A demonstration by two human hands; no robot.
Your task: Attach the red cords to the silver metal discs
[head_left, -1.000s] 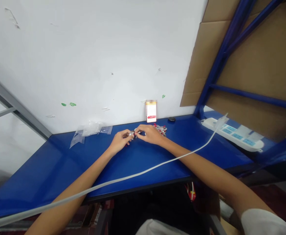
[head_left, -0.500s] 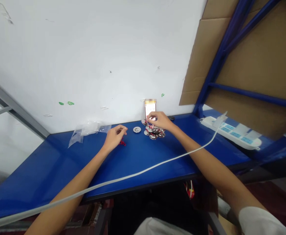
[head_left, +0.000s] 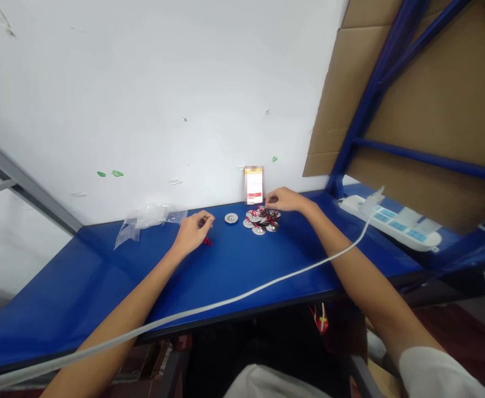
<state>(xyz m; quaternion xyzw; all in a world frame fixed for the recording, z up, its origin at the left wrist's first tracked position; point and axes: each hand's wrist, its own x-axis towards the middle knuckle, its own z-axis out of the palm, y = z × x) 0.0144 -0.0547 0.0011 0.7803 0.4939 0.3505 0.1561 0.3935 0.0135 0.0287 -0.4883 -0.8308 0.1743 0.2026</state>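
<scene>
My left hand [head_left: 193, 231] rests low over the blue table, fingers curled and closed, with a red cord [head_left: 208, 241] showing beneath them. How much of it lies inside the fist is hidden. To its right, a single round silver disc [head_left: 231, 219] lies flat on the table. Farther right is a heap of shiny round discs with red cords [head_left: 261, 220]. My right hand [head_left: 286, 199] is at the heap's back right edge, its fingertips bent together. Whatever they pinch, if anything, I cannot make out.
A phone [head_left: 254, 185] with a lit screen leans on the wall behind the heap. Clear plastic bags [head_left: 151, 216] lie at the back left. A white power strip [head_left: 389, 224] sits at the right. A white cable [head_left: 242, 296] crosses the view in front of the table.
My right hand has moved right, from in front of the phone to the heap's right side. The disc at its fingertips is no longer raised above the heap. My left hand stays put.
</scene>
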